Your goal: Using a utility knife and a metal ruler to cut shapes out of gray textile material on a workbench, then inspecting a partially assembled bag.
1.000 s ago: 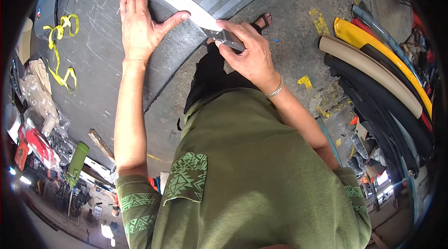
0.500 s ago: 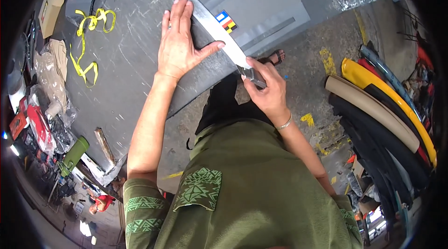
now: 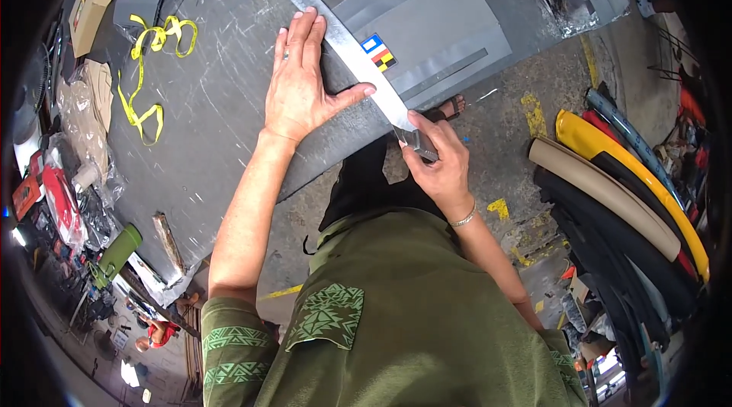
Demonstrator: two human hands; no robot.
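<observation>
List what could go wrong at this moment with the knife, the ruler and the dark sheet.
1. The left hand presses the long metal straightedge with its thumb at the edge, near the grey utility knife in the right hand; a slip could cut it.
2. The cut is at the edge of the large dark grey sheet, close to the body.

tape measure (image 3: 149, 71) lies on sheet (image 3: 221, 117), left of ruler (image 3: 335, 41).

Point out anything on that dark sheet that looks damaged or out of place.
The dark sheet is covered with pale scratches and scuffs. A yellow tape measure lies on it in loose loops, left of the left hand. Nothing looks spilled.
</observation>
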